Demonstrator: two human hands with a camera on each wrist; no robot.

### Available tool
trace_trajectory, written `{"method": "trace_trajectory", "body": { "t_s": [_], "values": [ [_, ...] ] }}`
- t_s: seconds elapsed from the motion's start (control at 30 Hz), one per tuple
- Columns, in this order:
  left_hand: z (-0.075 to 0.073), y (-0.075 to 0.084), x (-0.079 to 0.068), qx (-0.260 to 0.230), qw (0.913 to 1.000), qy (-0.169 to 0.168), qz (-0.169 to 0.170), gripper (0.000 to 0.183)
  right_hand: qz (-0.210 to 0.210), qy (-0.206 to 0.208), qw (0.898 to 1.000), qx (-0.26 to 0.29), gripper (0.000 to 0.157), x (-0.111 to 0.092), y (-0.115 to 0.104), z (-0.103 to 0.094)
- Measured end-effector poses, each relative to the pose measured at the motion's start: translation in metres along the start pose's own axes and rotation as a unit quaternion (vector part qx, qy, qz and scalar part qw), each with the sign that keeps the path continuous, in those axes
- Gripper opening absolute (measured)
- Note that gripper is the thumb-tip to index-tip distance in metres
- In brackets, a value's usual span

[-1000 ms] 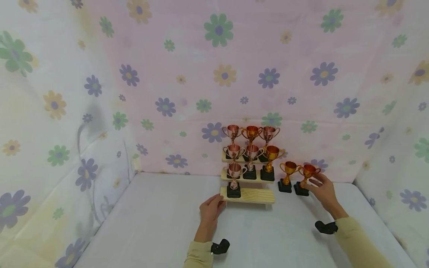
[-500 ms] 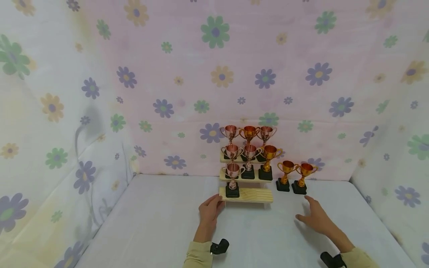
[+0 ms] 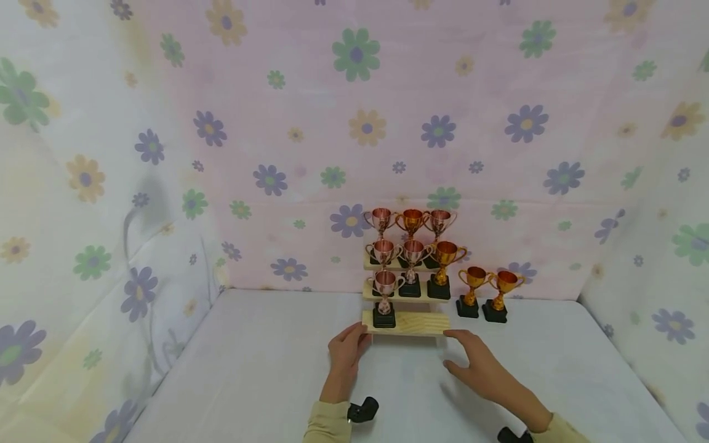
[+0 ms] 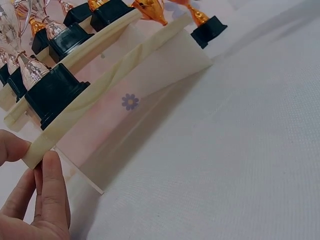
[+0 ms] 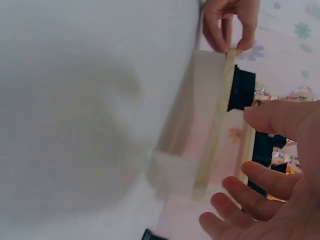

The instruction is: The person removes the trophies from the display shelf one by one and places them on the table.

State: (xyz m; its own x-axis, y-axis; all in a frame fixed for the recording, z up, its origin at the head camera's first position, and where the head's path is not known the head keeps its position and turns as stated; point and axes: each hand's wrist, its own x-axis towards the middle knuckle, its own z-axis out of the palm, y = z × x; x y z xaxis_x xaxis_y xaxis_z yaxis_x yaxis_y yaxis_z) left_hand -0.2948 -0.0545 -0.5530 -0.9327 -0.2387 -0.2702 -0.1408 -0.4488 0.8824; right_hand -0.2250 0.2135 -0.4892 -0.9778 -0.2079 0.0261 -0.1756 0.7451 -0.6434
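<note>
A tiered wooden display stand with several small trophy cups stands toward the back of the table. My left hand pinches the left end of its lowest board, thumb above and fingers below in the left wrist view. One rose-gold trophy stands at that board's left part. Near the board's right end is my right hand, fingers spread and holding nothing; in the right wrist view its fingers overlap the stand. Two gold trophies, one inner and one outer, stand upright right of the stand.
Three trophies, a gold one in their middle, fill the top tier. The middle tier bears two rose-gold ones and a gold one at right. A flower-printed cloth hangs behind the white table.
My right hand has let go of the outer gold trophy, drawn back, then moved left to the lowest board's right end. My left hand has stayed at the board's left end.
</note>
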Motion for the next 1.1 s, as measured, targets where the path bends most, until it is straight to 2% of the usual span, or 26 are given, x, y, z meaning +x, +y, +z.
{"method": "trace_trajectory", "body": {
  "t_s": [0.17,0.33,0.5,0.63,0.87,1.1],
  "values": [
    [-0.001,-0.001,-0.001,-0.002,1.0,0.002,-0.004,0.038,-0.059,0.057,0.996,0.031,0.059,0.017,-0.024,0.008],
    [0.001,-0.001,-0.001,-0.005,1.0,-0.005,-0.005,0.039,-0.08,0.104,0.985,0.111,0.065,0.039,-0.042,0.018],
    [0.001,0.001,-0.002,-0.002,0.9999,-0.008,-0.007,0.038,-0.073,0.138,0.964,0.214,0.072,0.059,-0.06,0.034],
    [-0.002,0.001,-0.004,0.0,1.0,-0.006,-0.004,0.038,-0.079,0.159,0.946,0.272,0.076,0.069,-0.073,0.048],
    [-0.003,0.0,-0.006,-0.008,0.9998,-0.016,-0.007,0.04,-0.082,0.2,0.922,0.322,0.078,0.086,-0.085,0.059],
    [-0.002,0.002,-0.004,-0.002,0.9999,-0.012,-0.009,0.038,-0.089,0.219,0.902,0.362,0.07,0.104,-0.094,0.062]
  ]
}}
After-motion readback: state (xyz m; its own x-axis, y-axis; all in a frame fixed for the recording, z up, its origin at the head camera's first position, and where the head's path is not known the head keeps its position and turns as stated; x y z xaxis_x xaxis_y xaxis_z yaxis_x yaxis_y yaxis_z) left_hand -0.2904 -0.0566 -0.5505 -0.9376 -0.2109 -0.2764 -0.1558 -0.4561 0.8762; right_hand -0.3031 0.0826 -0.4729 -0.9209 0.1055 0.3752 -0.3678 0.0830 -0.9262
